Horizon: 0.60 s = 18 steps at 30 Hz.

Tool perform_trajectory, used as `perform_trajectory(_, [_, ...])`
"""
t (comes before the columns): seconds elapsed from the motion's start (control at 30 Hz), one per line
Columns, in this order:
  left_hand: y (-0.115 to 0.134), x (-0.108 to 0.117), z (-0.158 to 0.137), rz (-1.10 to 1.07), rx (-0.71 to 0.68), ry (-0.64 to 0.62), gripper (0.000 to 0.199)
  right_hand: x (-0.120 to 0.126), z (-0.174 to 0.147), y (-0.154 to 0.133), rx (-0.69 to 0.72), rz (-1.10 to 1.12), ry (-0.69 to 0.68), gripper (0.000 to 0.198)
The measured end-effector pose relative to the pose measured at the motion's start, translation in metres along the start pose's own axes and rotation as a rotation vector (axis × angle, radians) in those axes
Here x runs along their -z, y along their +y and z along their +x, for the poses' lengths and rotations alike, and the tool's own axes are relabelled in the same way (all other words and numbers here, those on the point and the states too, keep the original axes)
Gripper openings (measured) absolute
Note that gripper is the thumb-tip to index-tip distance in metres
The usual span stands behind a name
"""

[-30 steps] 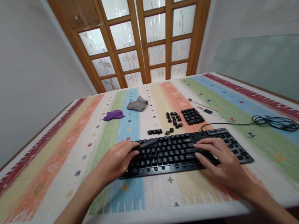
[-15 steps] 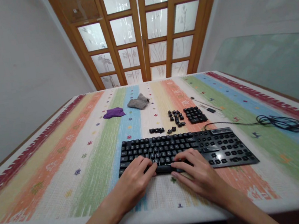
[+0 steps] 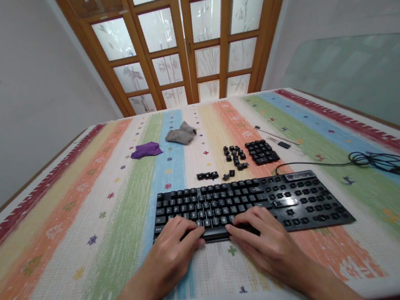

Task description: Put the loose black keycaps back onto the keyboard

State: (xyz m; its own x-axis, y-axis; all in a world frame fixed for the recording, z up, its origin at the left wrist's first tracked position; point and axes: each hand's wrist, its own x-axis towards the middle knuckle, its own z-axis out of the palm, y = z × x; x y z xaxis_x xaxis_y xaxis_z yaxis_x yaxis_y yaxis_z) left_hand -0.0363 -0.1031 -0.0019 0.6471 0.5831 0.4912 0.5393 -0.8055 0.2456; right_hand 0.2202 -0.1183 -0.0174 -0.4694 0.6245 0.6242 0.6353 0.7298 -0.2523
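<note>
A black computer keyboard [image 3: 215, 204] lies flat on the table; its left part carries keycaps, while its right part shows bare key stems. My left hand [image 3: 175, 246] rests on the front edge, thumb at the left end of the spacebar [image 3: 215, 233] and fingers curled over the lower keys. At the spacebar's right end is the thumb of my right hand [image 3: 265, 235], with its other fingers bent over the bottom rows. Both hands have fingers apart and grip nothing visible; some fingertips are hidden. Loose keycaps [image 3: 236, 157] lie behind the keyboard, beside a neat block of keycaps [image 3: 261, 152].
A purple cloth [image 3: 146, 150] and a grey cloth [image 3: 181, 134] lie further back. The coiled cable [image 3: 380, 161] is on the right. A thin rod [image 3: 276, 134] and a small black piece [image 3: 284, 145] lie behind it. A striped tablecloth [image 3: 118, 232] covers the table.
The view has shifted slightly, so the table sits a little lower and larger. My right hand's index finger has drawn back from the spacebar and its thumb now touches it.
</note>
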Motion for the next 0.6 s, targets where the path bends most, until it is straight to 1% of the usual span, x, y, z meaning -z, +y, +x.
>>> perform_trajectory(0.17, [0.0017, -0.0055, 0.0000, -0.060, 0.020, 0.041, 0.016, 0.0017, -0.0009, -0.0017, -0.016, 0.002, 0.011, 0.021])
perform_trajectory(0.27, [0.0025, -0.0083, 0.0018, -0.054, 0.024, 0.037, 0.018, 0.0026, -0.0024, -0.0017, -0.012, 0.017, -0.008, 0.019])
perform_trajectory(0.37, [0.0019, -0.0082, 0.0023, -0.060, 0.021, 0.029, 0.020, 0.0028, -0.0027, -0.0015, 0.007, 0.022, -0.016, 0.020])
perform_trajectory(0.47, [0.0011, -0.0069, 0.0011, -0.082, 0.034, 0.038, 0.020, 0.0020, -0.0018, -0.0030, 0.011, 0.031, 0.010, 0.022])
perform_trajectory(0.6, [0.0017, -0.0058, -0.0009, -0.078, 0.037, 0.047, 0.019, 0.0011, -0.0002, -0.0070, 0.012, 0.046, 0.022, 0.020])
